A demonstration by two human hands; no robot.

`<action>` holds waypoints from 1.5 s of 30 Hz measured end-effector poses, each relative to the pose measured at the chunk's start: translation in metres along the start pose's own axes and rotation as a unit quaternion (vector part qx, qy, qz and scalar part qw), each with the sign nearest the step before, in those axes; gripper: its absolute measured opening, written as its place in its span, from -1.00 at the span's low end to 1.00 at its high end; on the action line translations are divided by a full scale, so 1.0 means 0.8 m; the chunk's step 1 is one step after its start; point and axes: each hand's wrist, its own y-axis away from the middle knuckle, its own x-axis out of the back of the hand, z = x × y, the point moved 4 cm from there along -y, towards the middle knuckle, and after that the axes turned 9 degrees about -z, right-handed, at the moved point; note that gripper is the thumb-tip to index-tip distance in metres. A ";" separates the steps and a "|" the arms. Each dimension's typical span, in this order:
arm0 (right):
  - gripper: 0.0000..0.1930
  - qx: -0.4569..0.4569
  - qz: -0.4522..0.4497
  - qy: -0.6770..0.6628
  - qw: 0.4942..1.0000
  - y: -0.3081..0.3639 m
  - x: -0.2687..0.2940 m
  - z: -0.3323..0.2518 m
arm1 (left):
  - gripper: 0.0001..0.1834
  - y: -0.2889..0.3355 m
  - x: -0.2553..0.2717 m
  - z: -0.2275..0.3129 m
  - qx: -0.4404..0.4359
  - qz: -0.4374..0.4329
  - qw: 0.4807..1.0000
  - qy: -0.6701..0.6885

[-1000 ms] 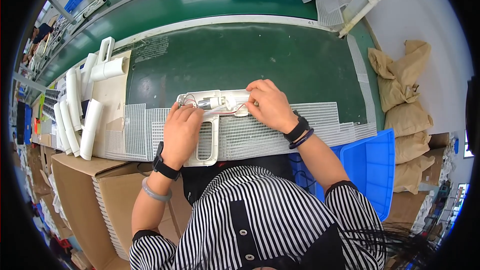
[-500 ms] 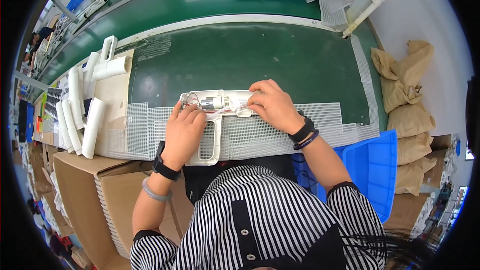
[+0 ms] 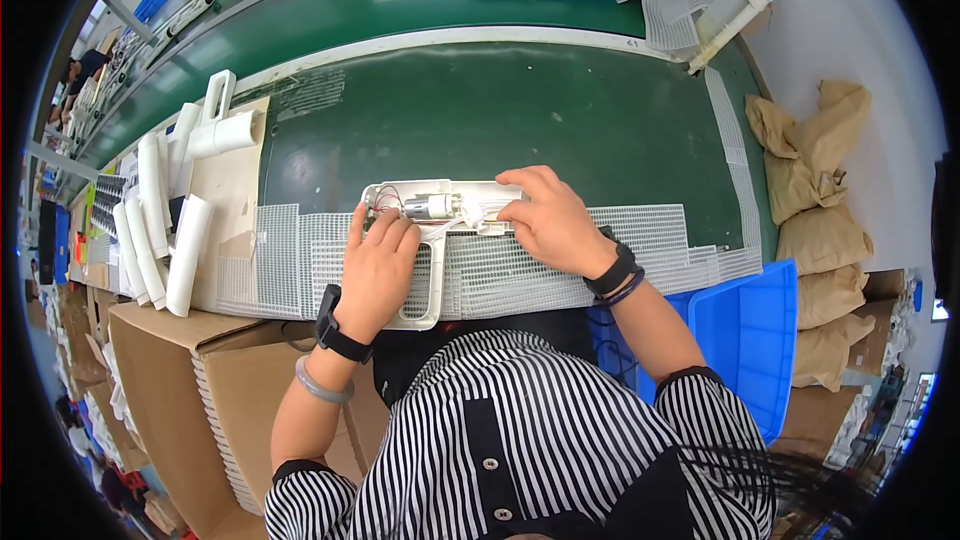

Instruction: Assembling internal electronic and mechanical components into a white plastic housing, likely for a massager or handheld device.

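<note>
An open white plastic housing [image 3: 425,230] with a loop handle is laid on white mesh sheets [image 3: 640,250] at the near edge of the green table [image 3: 520,120]. A small motor and thin red wires are exposed in its upper shell. The left hand [image 3: 378,265] is pressed flat on the housing beside the handle, fingers together, nothing clamped. The right hand [image 3: 548,220] is curled over the housing's right end, fingertips closed on its edge. The housing is judged light and stiff, but its wires are fragile; it is best held by the handle or the outer rim, away from the wiring. White tubes [image 3: 160,230] are stacked at the left, and a blue bin [image 3: 745,325] stands at the right.
</note>
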 end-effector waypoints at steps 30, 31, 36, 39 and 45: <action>-0.73 -0.017 -0.005 -0.039 0.999 0.008 -0.012 0.011 | -0.77 -0.093 0.019 0.059 -0.018 -0.034 0.974 0.224; -0.73 -0.016 -0.005 -0.041 0.999 0.008 -0.013 0.010 | -0.77 -0.089 0.016 0.064 -0.010 -0.003 0.977 0.215; -0.72 -0.015 0.009 -0.044 0.999 0.008 -0.013 0.010 | -0.76 -0.083 0.013 0.075 0.003 0.046 0.987 0.156; -0.72 -0.012 0.011 -0.045 0.999 0.007 -0.014 0.011 | -0.77 -0.083 0.014 0.073 0.022 0.051 0.983 0.177; -0.74 -0.016 0.009 -0.033 0.999 0.007 -0.009 0.004 | -0.80 -0.078 0.009 0.075 0.033 0.061 0.979 0.194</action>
